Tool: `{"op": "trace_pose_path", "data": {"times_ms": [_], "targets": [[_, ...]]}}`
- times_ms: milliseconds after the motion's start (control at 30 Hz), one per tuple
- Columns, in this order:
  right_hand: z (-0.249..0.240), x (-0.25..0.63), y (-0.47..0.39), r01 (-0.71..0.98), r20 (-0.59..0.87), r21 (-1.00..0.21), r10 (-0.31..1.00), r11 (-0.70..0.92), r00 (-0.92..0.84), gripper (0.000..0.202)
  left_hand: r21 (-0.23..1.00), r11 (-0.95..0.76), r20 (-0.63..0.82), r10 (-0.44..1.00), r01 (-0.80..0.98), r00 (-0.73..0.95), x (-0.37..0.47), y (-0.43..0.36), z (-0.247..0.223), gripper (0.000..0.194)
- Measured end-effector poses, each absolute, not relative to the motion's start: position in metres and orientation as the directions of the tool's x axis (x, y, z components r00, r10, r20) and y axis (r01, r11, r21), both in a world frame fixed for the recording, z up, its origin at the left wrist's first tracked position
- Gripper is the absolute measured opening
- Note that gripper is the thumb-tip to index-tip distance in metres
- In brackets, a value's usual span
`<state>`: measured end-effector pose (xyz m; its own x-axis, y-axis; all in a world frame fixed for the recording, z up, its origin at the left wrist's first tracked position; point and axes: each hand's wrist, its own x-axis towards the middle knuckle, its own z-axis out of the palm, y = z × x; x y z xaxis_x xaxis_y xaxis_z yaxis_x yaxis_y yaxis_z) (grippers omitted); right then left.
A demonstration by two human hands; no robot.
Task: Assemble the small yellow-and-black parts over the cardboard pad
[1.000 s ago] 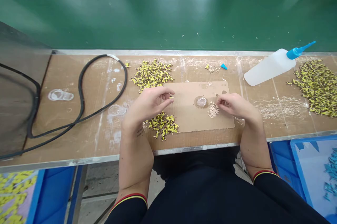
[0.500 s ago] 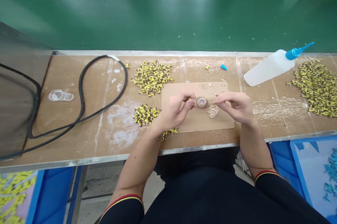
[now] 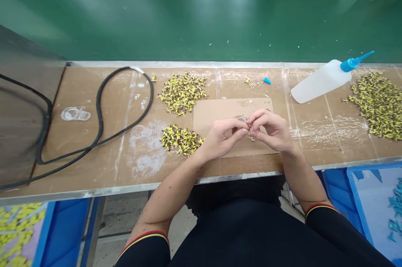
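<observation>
Sheet [image 3: 216, 110] on bench [image 3: 317, 150], left hand [image 3: 224, 137] and right hand [image 3: 271, 131] over sheet, grain pile [image 3: 252, 137] beneath fingers, rear pile [image 3: 182, 93] and front pile [image 3: 179, 139] at left, cable [image 3: 99, 112] farther left, bottle [image 3: 323, 80] at right

A black cable [image 3: 99, 112] lies looped beside a grey panel [image 3: 21, 60].

Tiny pale pieces [image 3: 251, 137] (partly hidden) lie heaped near a clear round dish [image 3: 241, 119].
</observation>
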<state>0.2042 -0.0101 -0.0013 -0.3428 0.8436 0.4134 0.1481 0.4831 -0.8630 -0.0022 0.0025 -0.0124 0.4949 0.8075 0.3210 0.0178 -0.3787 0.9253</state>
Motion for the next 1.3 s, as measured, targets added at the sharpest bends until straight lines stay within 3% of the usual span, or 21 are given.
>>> {"op": "trace_pose_path", "data": {"times_ms": [333, 600, 833, 1033, 1300], "targets": [[0.0003, 0.1998, -0.0103, 0.211, 0.479, -0.800, 0.810, 0.561, -0.338, 0.008, 0.921, -0.387, 0.318, 0.816, 0.047, 0.483, -0.0015, 0.0003, -0.0099, 0.023], [-0.0007, 0.1979, -0.0104, 0.219, 0.493, -0.788, 0.802, 0.576, -0.336, 0.008, 0.846, -0.499, 0.430, 0.846, 0.188, 0.313, 0.0009, -0.0053, -0.0114, 0.014], [-0.0021, 0.1983, -0.0093, 0.235, 0.507, -0.774, 0.797, 0.588, -0.328, 0.009, 0.720, -0.651, 0.573, 0.753, 0.239, 0.324, 0.0011, -0.0061, -0.0129, 0.008], [-0.0040, 0.1987, -0.0107, 0.185, 0.475, -0.831, 0.842, 0.525, -0.256, 0.019, 0.666, -0.700, 0.597, 0.708, 0.259, 0.378, 0.0002, -0.0042, -0.0146, 0.009], [-0.0015, 0.1976, -0.0100, 0.267, 0.476, -0.788, 0.824, 0.555, -0.308, 0.006, 0.649, -0.721, 0.619, 0.686, 0.244, 0.382, 0.0004, -0.0033, -0.0126, 0.013]]}}
